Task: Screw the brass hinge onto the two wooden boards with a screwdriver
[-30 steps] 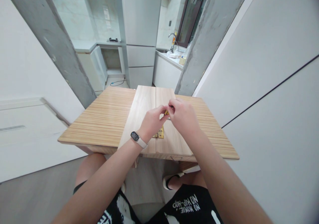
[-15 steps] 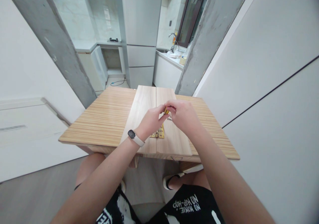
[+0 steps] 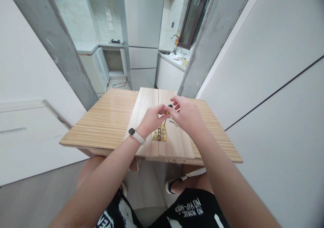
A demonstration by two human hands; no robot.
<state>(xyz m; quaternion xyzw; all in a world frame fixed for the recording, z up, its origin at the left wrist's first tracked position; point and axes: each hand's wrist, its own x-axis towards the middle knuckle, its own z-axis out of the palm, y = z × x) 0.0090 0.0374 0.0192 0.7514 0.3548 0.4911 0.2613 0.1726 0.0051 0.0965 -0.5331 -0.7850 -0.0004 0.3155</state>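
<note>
Left hand: the left hand [image 3: 152, 119] hovers above the left wooden board [image 3: 143, 120], fingers curled together with the tips pinching the small dark-and-yellow tool [image 3: 169, 108], which looks like a short screwdriver, though it is too small to be sure
Right hand: the right hand [image 3: 186, 115] meets the left one at that same tool, thumb and forefinger pinched on its dark top end, the other fingers loosely bent
Tool: upright or slightly tilted between the two hands, its thin shaft pointing down toward the brass hinge [image 3: 159, 134]
Hinge: lies flat across the seam where the left wooden board and the right wooden board [image 3: 174, 138] butt together, near the boards' front edge, just below the hands
Screw: a small loose screw [image 3: 173, 122] rests on the right wooden board, just beside the right hand
Boards: both lie side by side, touching, on the striped wooden counter [image 3: 106, 120]
Wrist: a white-strapped watch [image 3: 135, 134] sits on the left wrist
Background: a fridge [image 3: 143, 35] and a sink tap [image 3: 175, 40] stand well behind the counter
</note>
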